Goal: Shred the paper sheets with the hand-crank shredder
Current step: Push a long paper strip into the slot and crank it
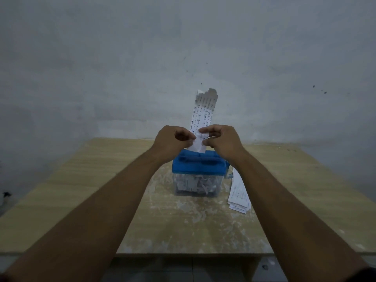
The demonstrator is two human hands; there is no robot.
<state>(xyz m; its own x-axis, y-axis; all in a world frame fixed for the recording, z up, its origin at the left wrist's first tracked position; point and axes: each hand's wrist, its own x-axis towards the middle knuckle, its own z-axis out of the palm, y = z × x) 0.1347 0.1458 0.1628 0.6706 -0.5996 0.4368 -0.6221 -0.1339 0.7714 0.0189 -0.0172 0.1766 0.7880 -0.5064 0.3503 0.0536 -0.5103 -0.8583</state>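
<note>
Both hands were up over the middle of the light wood-look tabletop [81, 180], w/ a long narrow white printed paper strip [203, 115] between them. The left hand [173, 140] pinched the strip's left edge, thumb & curled fingers closed on the paper. The right hand [223, 141] pinched the right edge the same way, directly opposite, so the 2 hands nearly met across the strip's lower part.

The strip stood almost upright, top leaning a bit right. Its ragged torn end was high above the hands against the grey wall [101, 68]. Its lower end hung below the fingers and reached the far part of the shredder's top. Couldn't tell if it was in the slot or just touching.

The small hand-crank shredder w/ blue plastic lid [195, 165] sat mid-table, right under the hands & a little nearer than them. Its clear plastic bin [195, 185] was part-filled w/ white shreds. The blue crank [228, 171] on the shredder's right side was mostly hidden & blurry, both hands apart from it.

A stack of white printed paper strips [239, 195] lay on the table just right of the shredder, near ends fanned out. Whitish scuffs marked the tabletop around the shredder.
</note>
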